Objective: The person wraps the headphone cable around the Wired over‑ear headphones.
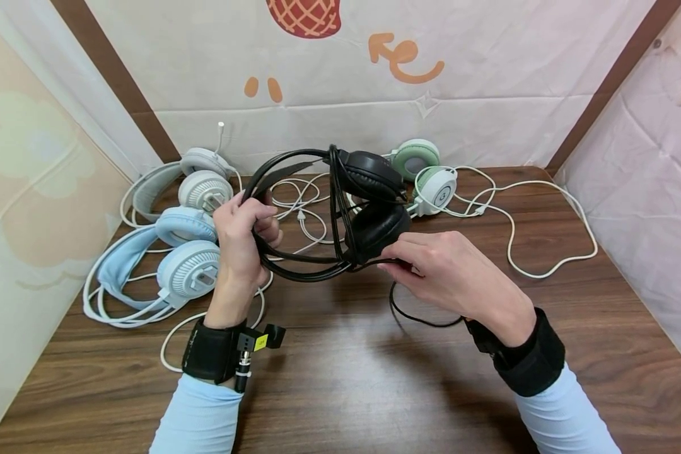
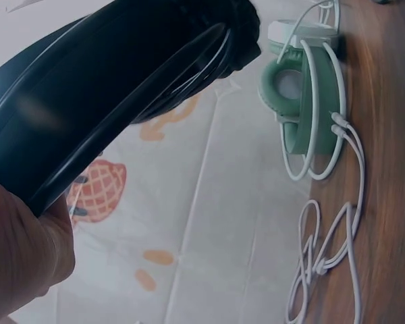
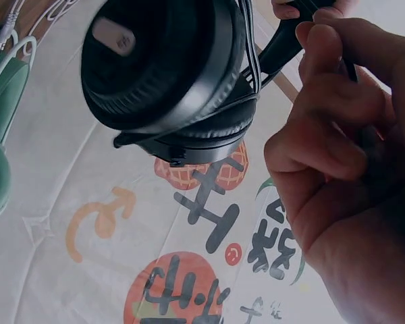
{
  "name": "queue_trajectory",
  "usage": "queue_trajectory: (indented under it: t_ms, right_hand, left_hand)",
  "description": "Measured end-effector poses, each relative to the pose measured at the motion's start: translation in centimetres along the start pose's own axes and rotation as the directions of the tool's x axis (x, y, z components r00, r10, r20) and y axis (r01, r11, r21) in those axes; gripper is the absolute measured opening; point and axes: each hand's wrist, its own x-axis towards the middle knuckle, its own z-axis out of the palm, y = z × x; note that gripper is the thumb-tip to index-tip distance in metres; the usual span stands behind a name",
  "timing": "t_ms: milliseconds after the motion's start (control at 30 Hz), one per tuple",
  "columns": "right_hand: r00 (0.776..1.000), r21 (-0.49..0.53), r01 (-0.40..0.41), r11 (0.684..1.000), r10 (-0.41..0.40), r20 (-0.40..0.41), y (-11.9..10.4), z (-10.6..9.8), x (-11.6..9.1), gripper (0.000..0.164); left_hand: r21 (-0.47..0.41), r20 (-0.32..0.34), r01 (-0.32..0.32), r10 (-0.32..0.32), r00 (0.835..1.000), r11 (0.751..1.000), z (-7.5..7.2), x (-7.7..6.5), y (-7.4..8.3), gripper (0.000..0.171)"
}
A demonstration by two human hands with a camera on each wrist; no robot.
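Above the table, my left hand (image 1: 241, 236) grips a pair of black headphones (image 1: 372, 173) by the headband, ear cups pointing right. Their black cable (image 1: 338, 208) runs in several turns across the headphones beside the ear cups. My right hand (image 1: 451, 271) pinches the cable close to the lower ear cup, and a loose loop of it hangs below that hand. In the left wrist view the fingers wrap the wide headband (image 2: 88, 101). The right wrist view shows curled fingers next to the wound ear cups (image 3: 169, 74); the pinched cable is mostly hidden there.
White headphones (image 1: 205, 190) and light blue headphones (image 1: 188, 270) lie at the left, cables trailing. Green-and-white headphones (image 1: 437, 189) stand at the back, their white cable (image 1: 581, 217) looping right. A printed cloth wall (image 1: 488, 75) closes off the table's rear.
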Motion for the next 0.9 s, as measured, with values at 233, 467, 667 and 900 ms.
queue_trajectory:
  t_ms: [233, 467, 667, 900]
  right_hand:
    - [1.0, 0.011, 0.018, 1.0, -0.018, -0.025, -0.09, -0.08, 0.01, 0.013]
    - [0.999, 0.021, 0.029, 0.999, -0.028, -0.028, -0.31, -0.21, -0.21, 0.016]
    - [0.999, 0.008, 0.046, 0.999, -0.046, -0.028, -0.35, -0.37, -0.34, 0.016]
    - [0.998, -0.005, 0.046, 0.999, -0.047, -0.051, -0.11, -0.83, -0.22, 0.017]
  left_hand:
    - [0.163, 0.043, 0.008, -0.016, 0.999, 0.987, 0.64, -0.29, 0.22, 0.008]
    - [0.28, 0.09, 0.019, -0.046, 0.995, 0.96, 0.92, -0.62, -0.03, 0.004]
    - [0.376, 0.197, 0.004, -0.084, 0.977, 0.927, 0.96, -0.78, -0.21, 0.001]
    - [0.533, 0.339, -0.081, -0.125, 0.932, 0.842, 0.7, -0.83, -0.1, 0.017]
